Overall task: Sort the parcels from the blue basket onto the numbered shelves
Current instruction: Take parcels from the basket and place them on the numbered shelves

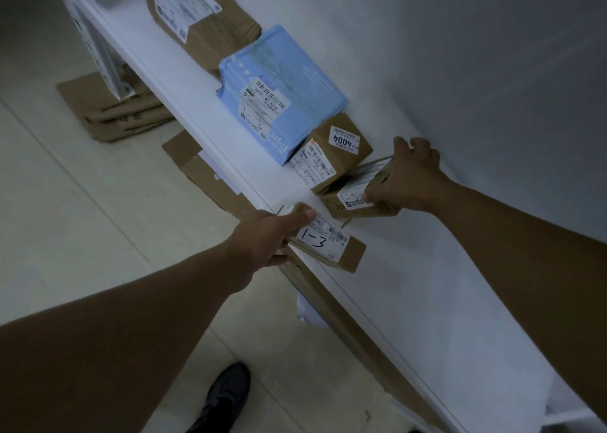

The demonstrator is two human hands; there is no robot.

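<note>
My left hand [266,239] grips a small flat cardboard parcel [341,252] marked "1-3" at the front edge of the white shelf [410,268]. My right hand [410,176] holds another small brown parcel [351,199] that rests on the shelf, thumb on its label. Beside it sits a brown box labelled "4004" [338,153]. A light blue parcel [282,94] lies further along, and a large brown box [203,15] stands beyond that. The blue basket is out of view.
A white wall [460,55] backs the shelf. Flattened cardboard sheets [121,114] lie on the tiled floor under the shelf, near a metal shelf post [98,48]. A long brown carton [345,317] sits below the shelf edge. My dark shoe [226,396] is on the floor.
</note>
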